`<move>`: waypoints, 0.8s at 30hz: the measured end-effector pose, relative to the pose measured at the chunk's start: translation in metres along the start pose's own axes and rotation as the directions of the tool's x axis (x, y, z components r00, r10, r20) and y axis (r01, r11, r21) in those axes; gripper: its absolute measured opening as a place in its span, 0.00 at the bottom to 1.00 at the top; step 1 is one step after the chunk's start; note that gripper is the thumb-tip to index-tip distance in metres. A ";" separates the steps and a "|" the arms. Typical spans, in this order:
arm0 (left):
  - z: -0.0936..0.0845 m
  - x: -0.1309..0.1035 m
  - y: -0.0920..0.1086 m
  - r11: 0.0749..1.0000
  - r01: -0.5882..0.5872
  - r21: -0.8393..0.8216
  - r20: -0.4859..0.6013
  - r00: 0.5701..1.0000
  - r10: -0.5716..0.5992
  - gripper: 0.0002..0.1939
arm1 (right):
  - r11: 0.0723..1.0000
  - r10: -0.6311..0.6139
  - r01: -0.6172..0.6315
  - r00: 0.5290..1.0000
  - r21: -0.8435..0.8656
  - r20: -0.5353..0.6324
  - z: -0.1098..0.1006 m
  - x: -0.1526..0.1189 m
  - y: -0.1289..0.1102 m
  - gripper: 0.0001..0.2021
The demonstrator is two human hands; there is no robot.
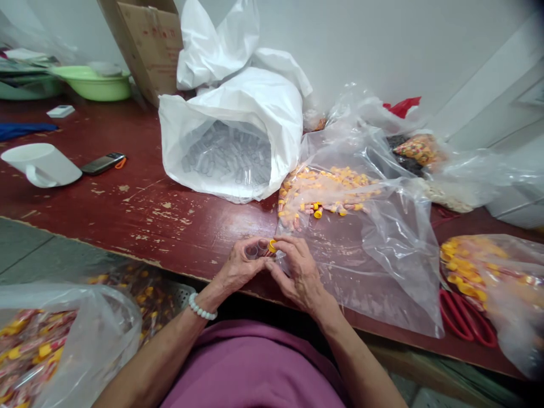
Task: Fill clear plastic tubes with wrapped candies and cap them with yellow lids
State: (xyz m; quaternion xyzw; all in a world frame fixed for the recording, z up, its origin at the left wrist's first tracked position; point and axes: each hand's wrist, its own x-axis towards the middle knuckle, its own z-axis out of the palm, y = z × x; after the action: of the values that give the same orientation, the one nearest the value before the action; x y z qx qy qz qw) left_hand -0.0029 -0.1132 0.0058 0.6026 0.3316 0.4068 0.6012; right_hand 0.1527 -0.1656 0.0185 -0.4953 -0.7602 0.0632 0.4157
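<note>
My left hand, with a beaded bracelet at the wrist, is closed around small clear tubes at the table's front edge. Right beside it, my right hand pinches a small piece with a yellow rim; its lower part looks reddish. The fingertips of both hands meet below these pieces. Behind the hands, a white sack lies open toward me with many clear tubes inside. To its right, a clear plastic bag lies flat, with many yellow-rimmed pieces in its far part.
Red-handled scissors and a bag of yellow pieces lie at right. A white mug, a phone, a green basin and a cardboard box stand or lie left. A filled plastic bag is below the table edge.
</note>
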 end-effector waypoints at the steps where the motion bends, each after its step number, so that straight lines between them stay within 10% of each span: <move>1: 0.001 0.000 0.000 1.000 0.010 0.005 -0.012 1.000 -0.010 0.10 | 1.000 0.004 -0.004 1.000 -0.005 0.004 0.002 -0.002 -0.001 0.14; 8: 0.002 -0.001 -0.002 0.991 0.134 -0.016 -0.074 0.988 -0.135 0.15 | 0.966 0.152 -0.143 0.988 0.214 -0.024 -0.009 0.000 0.013 0.10; 12: -0.006 0.001 -0.002 0.971 0.232 -0.049 -0.211 0.948 -0.237 0.22 | 0.896 0.442 -0.442 0.874 0.049 -0.202 -0.025 0.017 0.063 0.13; 17: -0.008 0.001 -0.006 0.970 0.237 -0.046 -0.218 0.946 -0.242 0.24 | 0.850 0.494 -0.488 0.869 -0.200 -0.018 -0.016 0.046 0.110 0.13; 24: -0.007 0.001 -0.011 0.982 0.187 0.022 -0.190 0.965 -0.180 0.21 | 0.831 0.527 -0.477 0.839 -0.286 0.133 0.000 0.067 0.113 0.09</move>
State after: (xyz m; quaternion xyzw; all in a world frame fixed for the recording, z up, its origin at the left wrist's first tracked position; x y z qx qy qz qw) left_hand -0.0076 -0.1089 -0.0050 0.5402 0.4491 0.3975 0.5903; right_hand 0.2207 -0.0552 -0.0008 -0.7157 -0.6432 0.1287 0.2398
